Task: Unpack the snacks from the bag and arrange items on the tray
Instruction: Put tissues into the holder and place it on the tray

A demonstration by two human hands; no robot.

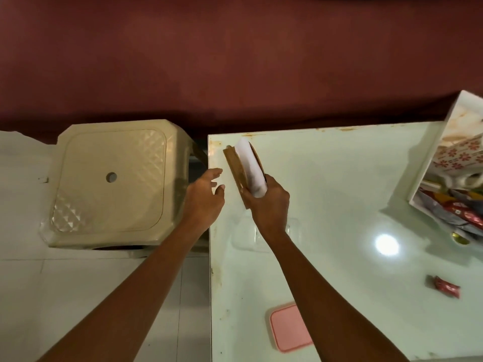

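My right hand (266, 202) grips a folded brown paper bag (235, 168) with a white sheet or lining showing on top, held over the far left part of the pale green glass table (339, 192). Just left of the bag, my left hand (205, 198) hovers with relaxed fingers and holds nothing. A white tray (431, 163) stands at the right edge with snack packets (452, 212) and a floral box in it. One small red snack packet (444, 286) lies loose on the table at the right.
A beige plastic stool (112, 178) stands left of the table on the white tiled floor. A pink-lidded box (290, 327) sits near the table's front edge. A clear plastic container (245, 239) lies under my right forearm. A dark red wall runs behind.
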